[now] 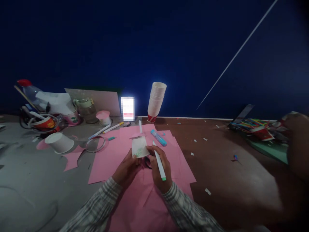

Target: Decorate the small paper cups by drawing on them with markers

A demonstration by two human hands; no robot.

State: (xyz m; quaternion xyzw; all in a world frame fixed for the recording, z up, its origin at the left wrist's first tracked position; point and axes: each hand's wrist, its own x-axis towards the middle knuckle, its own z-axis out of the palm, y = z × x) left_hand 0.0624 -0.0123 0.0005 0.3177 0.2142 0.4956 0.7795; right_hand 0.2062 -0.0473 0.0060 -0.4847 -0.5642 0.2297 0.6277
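My left hand [127,166] pinches a small, pale piece of paper [139,145] with green lines drawn near its lower edge. Wrapped around a white marker with a green end [159,164] is my right hand [162,164], whose fingers also touch the paper's right edge. The marker slants up and left, with its green end towards me. Pink paper sheets [103,164] lie beneath both hands. Between the hands a dark, curved thing [148,163] is partly hidden. A blue glue stick [158,138] rests on the pink sheets just beyond my right hand.
A tilted stack of paper cups [156,101] stands near the blue wall. Leftward are an upturned white cup [60,142], a tape ring [96,144], markers [113,127] and a jar [87,110]. Paper scraps [208,191], colourful strips [253,124] and a blurred arm [298,145] are rightward.
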